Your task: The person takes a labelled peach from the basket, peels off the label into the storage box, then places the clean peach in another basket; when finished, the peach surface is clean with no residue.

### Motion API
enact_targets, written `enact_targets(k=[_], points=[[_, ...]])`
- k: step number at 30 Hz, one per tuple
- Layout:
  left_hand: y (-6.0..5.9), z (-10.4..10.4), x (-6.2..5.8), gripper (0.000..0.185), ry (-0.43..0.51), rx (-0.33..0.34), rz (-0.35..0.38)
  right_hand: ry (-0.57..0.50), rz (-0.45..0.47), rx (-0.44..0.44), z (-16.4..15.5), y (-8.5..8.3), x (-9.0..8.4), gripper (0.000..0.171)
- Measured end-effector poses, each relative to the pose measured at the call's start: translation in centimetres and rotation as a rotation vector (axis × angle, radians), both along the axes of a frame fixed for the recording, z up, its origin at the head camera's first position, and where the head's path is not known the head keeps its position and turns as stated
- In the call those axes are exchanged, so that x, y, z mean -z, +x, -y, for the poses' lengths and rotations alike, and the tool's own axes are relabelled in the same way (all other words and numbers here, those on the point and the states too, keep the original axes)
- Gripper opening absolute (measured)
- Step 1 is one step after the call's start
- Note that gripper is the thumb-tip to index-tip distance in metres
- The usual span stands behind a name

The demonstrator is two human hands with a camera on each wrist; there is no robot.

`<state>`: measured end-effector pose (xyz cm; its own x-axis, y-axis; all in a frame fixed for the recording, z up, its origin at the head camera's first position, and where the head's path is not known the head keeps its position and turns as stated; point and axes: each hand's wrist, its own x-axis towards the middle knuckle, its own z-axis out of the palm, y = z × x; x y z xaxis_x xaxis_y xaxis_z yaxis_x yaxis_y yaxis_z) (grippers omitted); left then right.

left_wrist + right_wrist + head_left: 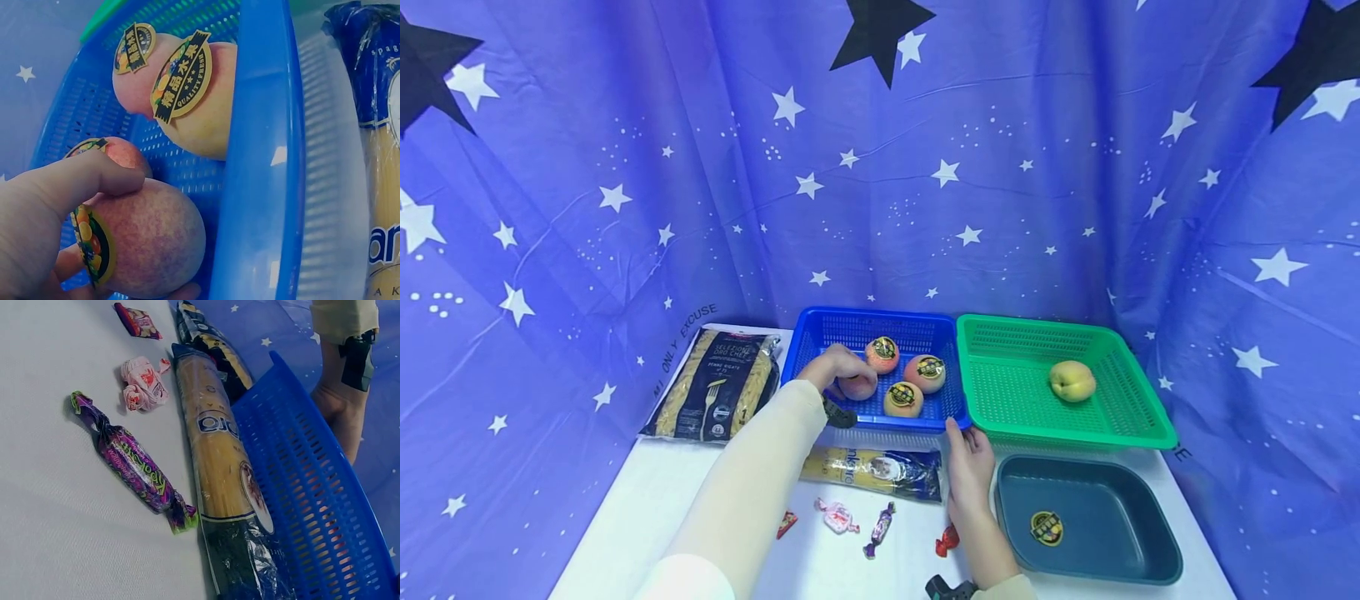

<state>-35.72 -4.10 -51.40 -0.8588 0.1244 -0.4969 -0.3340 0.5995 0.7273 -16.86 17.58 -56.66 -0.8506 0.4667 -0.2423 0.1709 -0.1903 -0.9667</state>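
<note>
Inside the blue basket (820, 333) on the counter (647, 492) lie four peaches, and the left hand (838, 367) has its grip curled round the near-left peach (147, 240); the right hand (968, 467), fingers straight, touches the basket's front corner. Firm yet easily bruised, I judge, the fruit is best cupped round its middle, clear of the slick sticker. One more peach (1072, 381) sits in the green basket (1142, 421), and four wrapped candies (880, 528) lie near.

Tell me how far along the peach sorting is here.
Apparently done: one yellow peach lies in the green basket. In hand: the left hand grips a stickered peach in the blue basket, which the right hand steadies. Left: three stickered peaches remain there.
</note>
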Motion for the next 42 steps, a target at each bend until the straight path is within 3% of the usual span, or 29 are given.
enact_targets(k=[8,12,18,24,28,36,42], points=[[0.5,0.3,-0.5,0.033,0.017,-0.034,-0.028,0.012,-0.009,-0.014,-0.3,-0.3,0.5,0.076],[0.8,0.2,-0.8,0.049,0.047,-0.052,-0.05,0.019,-0.007,-0.015,-0.4,-0.3,0.6,0.076],[1.7,-0.6,-1.7,0.072,0.117,-0.013,-0.081,0.012,-0.024,-0.016,-0.4,-0.2,0.3,0.074],[3.1,-1.5,-2.2,0.069,0.239,0.025,-0.233,0.013,-0.036,-0.024,-0.2,0.0,0.2,0.076],[4.1,-1.7,-2.3,0.06,0.239,0.029,-0.362,0.019,-0.023,-0.017,-0.2,0.0,0.2,0.075],[6.5,-1.9,-3.0,0.055,0.312,0.035,-0.467,0.012,-0.033,-0.002,-0.3,-0.2,0.3,0.072],[9.2,-2.1,-3.4,0.064,0.383,0.028,-0.566,0.011,-0.042,-0.011,-0.3,-0.1,0.3,0.075]])
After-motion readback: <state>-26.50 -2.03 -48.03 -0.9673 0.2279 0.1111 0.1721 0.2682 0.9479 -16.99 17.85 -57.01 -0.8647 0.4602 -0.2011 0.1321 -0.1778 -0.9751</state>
